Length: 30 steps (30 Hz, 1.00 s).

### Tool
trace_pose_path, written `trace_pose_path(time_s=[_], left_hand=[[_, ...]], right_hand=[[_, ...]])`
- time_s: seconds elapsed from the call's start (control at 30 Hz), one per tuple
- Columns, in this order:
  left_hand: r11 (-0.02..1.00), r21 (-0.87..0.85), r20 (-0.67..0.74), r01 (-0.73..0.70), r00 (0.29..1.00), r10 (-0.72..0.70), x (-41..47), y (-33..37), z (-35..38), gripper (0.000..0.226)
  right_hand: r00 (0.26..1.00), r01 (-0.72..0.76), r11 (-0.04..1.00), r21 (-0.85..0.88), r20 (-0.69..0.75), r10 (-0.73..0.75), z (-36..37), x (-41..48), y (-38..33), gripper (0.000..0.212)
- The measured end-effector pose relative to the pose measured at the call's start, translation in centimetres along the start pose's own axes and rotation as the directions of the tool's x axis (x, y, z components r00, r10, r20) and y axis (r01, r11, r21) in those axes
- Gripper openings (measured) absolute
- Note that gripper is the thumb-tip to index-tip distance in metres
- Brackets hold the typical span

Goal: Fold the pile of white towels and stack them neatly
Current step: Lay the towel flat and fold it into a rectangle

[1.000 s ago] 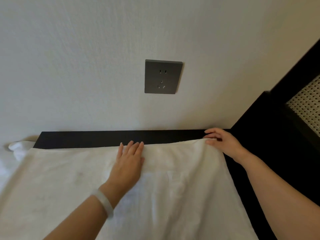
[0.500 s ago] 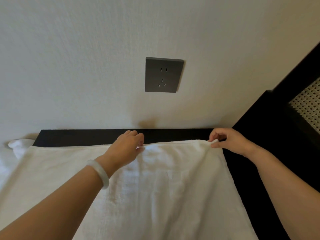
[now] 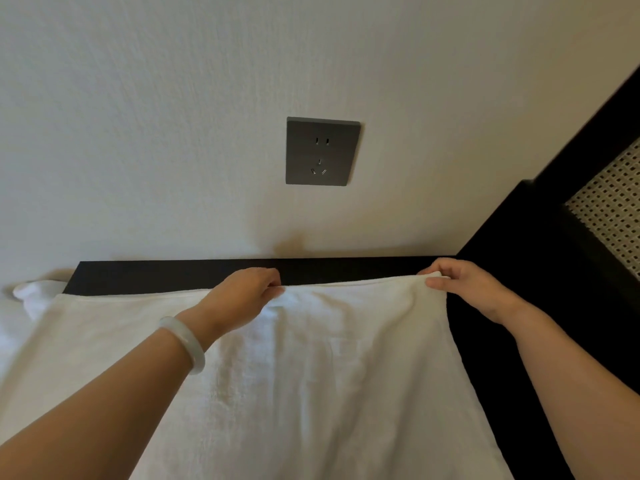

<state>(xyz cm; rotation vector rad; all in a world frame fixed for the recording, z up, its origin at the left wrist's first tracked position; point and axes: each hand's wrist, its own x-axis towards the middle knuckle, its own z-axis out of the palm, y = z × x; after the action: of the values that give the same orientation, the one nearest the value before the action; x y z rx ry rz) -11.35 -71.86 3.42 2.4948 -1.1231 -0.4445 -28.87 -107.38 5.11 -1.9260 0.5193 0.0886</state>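
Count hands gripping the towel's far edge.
2. The left hand pinches the towel midway along its far edge; the right hand pinches its far right corner. Neither grip is hidden.

cream wall [image 3: 138, 133] | grey socket [image 3: 322, 151] | black ledge [image 3: 173, 273] | cane panel [image 3: 609, 206] rt

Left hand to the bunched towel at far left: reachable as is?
Probably yes, once freed. The left hand pinches the spread towel's far edge, so it must let go first. Nothing shows between it and the bunched towel, only flat cloth and the dark surface.
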Motion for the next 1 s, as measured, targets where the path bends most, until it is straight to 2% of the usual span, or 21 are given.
trace_pose_path(time_s=[0.03, 0.1, 0.13, 0.17, 0.2, 0.23, 0.3, 0.4, 0.47, 0.6, 0.67, 0.73, 0.8, 0.87, 0.9, 0.93, 1.0], left_hand=[[0.997, -0.081, 0.035, 0.006, 0.999, -0.003, -0.1, -0.2, -0.6, 0.021], [0.933, -0.357, 0.125, 0.039, 0.992, 0.006, -0.6, -0.4, -2.3, 0.023], [0.879, -0.47, 0.166, 0.077, 0.986, 0.002, -0.7, -0.5, -3.0, 0.025], [0.856, -0.505, 0.186, 0.109, 0.982, -0.016, -0.6, -0.8, -3.4, 0.025], [0.884, -0.451, 0.185, 0.119, 0.982, -0.037, -0.4, -1.1, -3.4, 0.024], [0.94, -0.324, 0.162, 0.106, 0.985, -0.055, 0.0, -1.3, -3.0, 0.022], [0.988, -0.136, 0.122, 0.076, 0.991, -0.059, 0.6, -1.3, -1.7, 0.018], [0.992, -0.106, 0.097, 0.075, 0.993, -0.065, 0.4, -1.4, -0.1, 0.02], [0.99, -0.124, 0.073, 0.068, 0.996, -0.06, -0.2, -1.6, 0.2, 0.023], [0.973, -0.224, -0.036, 0.05, 0.998, -0.059, -0.6, -1.8, 0.6, 0.024], [0.983, -0.161, -0.016, 0.085, 0.996, -0.088, 0.1, -1.8, 0.8, 0.024], [0.995, -0.058, 0.06, 0.079, 0.995, -0.075, 0.9, -1.7, 0.6, 0.024], [0.999, -0.045, 0.122, 0.022, 0.992, -0.017, 0.8, -1.2, -0.8, 0.026], [0.992, -0.118, 0.103, -0.039, 0.993, 0.051, 0.5, -1.1, -2.9, 0.026], [0.988, -0.149, 0.067, -0.035, 0.997, 0.045, 0.6, -1.3, -3.6, 0.026], [0.988, -0.151, 0.04, -0.014, 0.999, 0.02, 0.9, -1.5, -3.7, 0.025], [0.997, -0.065, 0.052, 0.035, 0.998, -0.031, 1.3, -1.9, -2.7, 0.021]], right_hand=[[0.998, -0.016, 0.996, 0.09, 0.056, 0.011, -0.5, -0.8, -0.6, 0.013], [0.975, -0.111, 0.945, 0.308, 0.219, 0.043, -1.9, -2.0, -1.9, 0.017], [0.961, -0.16, 0.923, 0.349, 0.27, 0.065, -2.3, -2.1, -2.3, 0.016], [0.952, -0.191, 0.932, 0.309, 0.29, 0.099, -2.2, -1.9, -2.5, 0.013], [0.952, -0.204, 0.959, 0.198, 0.266, 0.148, -1.7, -1.5, -2.4, 0.012], [0.957, -0.215, 0.974, 0.07, 0.213, 0.196, -1.0, -0.8, -1.9, 0.011], [0.963, -0.249, 0.964, -0.093, 0.083, 0.256, 0.8, 0.7, -0.6, 0.008], [0.966, -0.259, 0.953, -0.156, -0.058, 0.253, 2.2, 1.4, 0.5, 0.005], [0.969, -0.242, 0.96, -0.143, -0.089, 0.231, 2.1, 1.1, 0.6, 0.005], [0.979, -0.184, 0.977, 0.111, -0.063, 0.192, 1.7, 0.5, 0.3, 0.008], [0.968, -0.213, 0.963, 0.166, -0.096, 0.231, 2.5, 1.0, 0.8, 0.01], [0.956, -0.245, 0.962, 0.117, -0.136, 0.26, 3.1, 1.3, 0.9, 0.011], [0.971, -0.232, 0.972, 0.029, -0.059, 0.233, 2.2, 0.9, -0.1, 0.013], [0.987, -0.159, 0.976, 0.145, 0.056, 0.153, 0.5, 0.2, -1.9, 0.014], [0.988, -0.148, 0.965, 0.215, 0.07, 0.136, 0.2, 0.2, -2.5, 0.013], [0.991, -0.136, 0.967, 0.217, 0.046, 0.129, 0.3, 0.6, -2.6, 0.013], [0.984, -0.146, 0.989, 0.016, -0.096, 0.147, 1.7, 2.1, -1.3, 0.015]])
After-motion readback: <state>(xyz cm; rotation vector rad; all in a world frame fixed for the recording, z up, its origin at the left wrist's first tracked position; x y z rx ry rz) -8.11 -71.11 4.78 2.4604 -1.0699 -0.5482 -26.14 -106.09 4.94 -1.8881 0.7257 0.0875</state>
